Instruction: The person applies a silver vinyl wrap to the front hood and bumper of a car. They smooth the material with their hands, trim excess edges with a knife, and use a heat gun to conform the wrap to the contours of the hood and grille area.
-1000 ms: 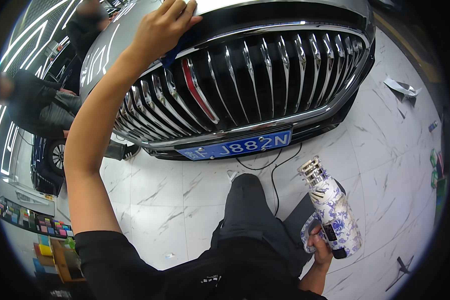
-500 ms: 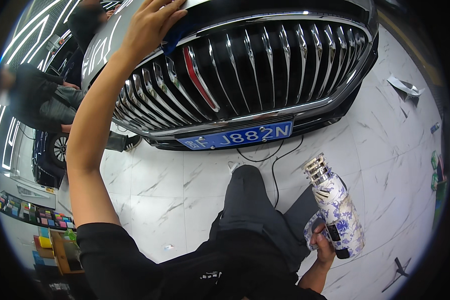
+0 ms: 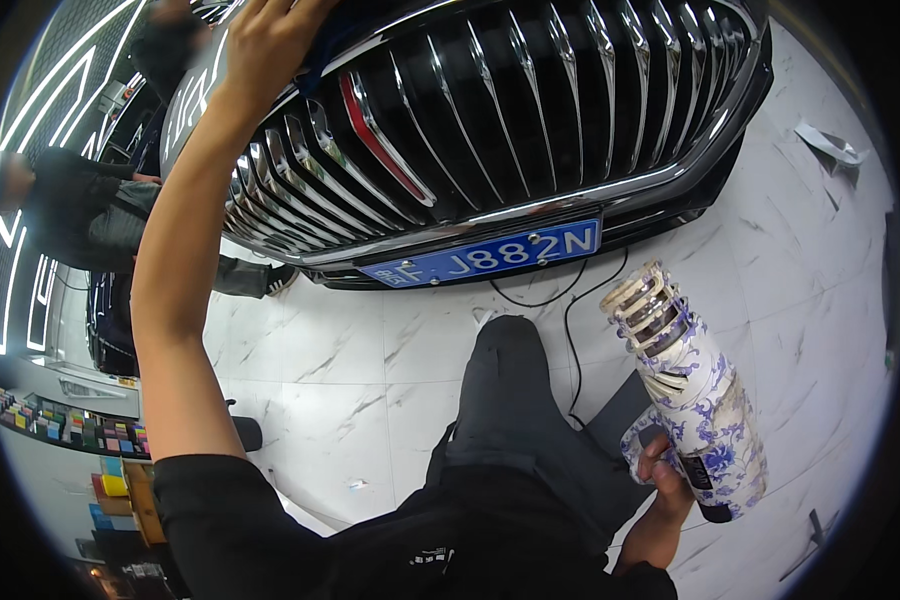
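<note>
My left arm reaches up along the left of the car's front. My left hand (image 3: 270,40) lies against the front edge of the bonnet above the grille (image 3: 510,110), fingers stretched out and partly cut off by the picture's top. Beside its palm shows something dark blue (image 3: 315,75), too little visible to name. Low on the right, my right hand (image 3: 667,475) is closed round the handle of a heat gun (image 3: 715,425) with a white and blue floral pattern. The gun's metal-caged nozzle (image 3: 650,310) points up toward the car's bumper, apart from it.
A blue licence plate (image 3: 490,255) sits under the grille. Black cable (image 3: 575,350) runs over the marble-look floor (image 3: 320,350). One person (image 3: 80,210) is by the car's left side, another (image 3: 165,45) farther back. Crumpled film (image 3: 832,147) lies at right.
The heat gun and my right hand have shifted right, with the nozzle a little higher and closer to view. My left hand has slid slightly left and up. The whole view has shifted somewhat.
</note>
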`<state>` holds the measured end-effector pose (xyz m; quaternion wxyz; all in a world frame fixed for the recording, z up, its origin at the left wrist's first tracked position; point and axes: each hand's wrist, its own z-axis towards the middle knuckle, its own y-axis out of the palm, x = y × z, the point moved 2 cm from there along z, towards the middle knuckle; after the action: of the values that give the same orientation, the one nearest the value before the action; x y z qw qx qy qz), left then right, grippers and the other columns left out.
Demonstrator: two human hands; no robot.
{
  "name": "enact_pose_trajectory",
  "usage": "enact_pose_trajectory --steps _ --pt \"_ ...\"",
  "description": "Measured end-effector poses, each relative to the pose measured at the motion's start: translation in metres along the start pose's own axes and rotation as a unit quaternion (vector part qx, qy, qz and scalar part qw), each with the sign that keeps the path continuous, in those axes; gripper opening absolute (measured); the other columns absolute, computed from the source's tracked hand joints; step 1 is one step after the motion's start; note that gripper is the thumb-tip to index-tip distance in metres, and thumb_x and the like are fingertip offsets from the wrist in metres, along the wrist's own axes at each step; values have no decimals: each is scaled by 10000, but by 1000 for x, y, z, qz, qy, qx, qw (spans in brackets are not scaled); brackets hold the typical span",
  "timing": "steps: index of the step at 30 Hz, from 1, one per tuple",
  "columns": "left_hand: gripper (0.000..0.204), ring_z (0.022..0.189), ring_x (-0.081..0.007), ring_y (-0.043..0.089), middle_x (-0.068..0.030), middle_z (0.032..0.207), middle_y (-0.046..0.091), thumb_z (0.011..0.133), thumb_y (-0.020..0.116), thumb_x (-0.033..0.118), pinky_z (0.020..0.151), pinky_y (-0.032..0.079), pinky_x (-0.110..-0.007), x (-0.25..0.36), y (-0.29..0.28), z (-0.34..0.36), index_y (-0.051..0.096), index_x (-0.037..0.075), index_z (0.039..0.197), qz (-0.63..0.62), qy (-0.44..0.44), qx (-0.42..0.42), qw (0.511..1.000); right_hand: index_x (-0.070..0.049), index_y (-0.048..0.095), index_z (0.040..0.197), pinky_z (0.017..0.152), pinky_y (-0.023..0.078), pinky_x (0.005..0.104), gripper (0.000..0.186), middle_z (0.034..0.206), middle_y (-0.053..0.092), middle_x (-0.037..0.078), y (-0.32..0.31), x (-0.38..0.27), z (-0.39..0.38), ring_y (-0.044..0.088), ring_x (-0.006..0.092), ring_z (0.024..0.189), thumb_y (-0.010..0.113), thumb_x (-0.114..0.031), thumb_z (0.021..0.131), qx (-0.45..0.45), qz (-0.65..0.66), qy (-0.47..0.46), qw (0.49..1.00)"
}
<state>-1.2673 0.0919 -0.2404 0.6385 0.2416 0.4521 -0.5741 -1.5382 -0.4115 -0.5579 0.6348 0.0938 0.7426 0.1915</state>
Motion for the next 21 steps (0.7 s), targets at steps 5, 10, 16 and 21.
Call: enact_pose_trajectory --steps 5,10,16,21 --pt "426 1151 -269 717 -73 1307 755 988 772 239 1010 583 -378 10 -18 -1 726 144 1401 -94 -64 -73 991 68 628 1013 508 482 337 434 770 594 108 -7 -9 17 563 194 553 827 -281 850 -26 30 18 999" --pt "381 1304 -275 682 -135 1342 748 1135 564 365 1100 520 -358 -12 4 24 744 142 1386 -271 -187 -55 943 105 542 1126 491 484 313 417 936 592 144 13 -28 60 556 166 569 724 -201 909 -37 97 -82 991" --pt "514 1281 -372 655 -242 1421 676 1073 673 389 1100 494 -405 5 47 100 697 -31 1369 -433 -230 -155 857 91 498 1349 571 511 303 503 1010 613 146 65 -69 84 571 154 642 641 -136 923 59 14 -135 989" --pt "590 1490 -350 457 -206 1569 560 1043 699 462 1256 324 -452 7 42 112 658 51 1464 -381 -246 -250 856 59 592 1236 605 516 326 432 1006 628 130 59 -81 86 567 164 632 687 -174 885 47 -53 -97 993"
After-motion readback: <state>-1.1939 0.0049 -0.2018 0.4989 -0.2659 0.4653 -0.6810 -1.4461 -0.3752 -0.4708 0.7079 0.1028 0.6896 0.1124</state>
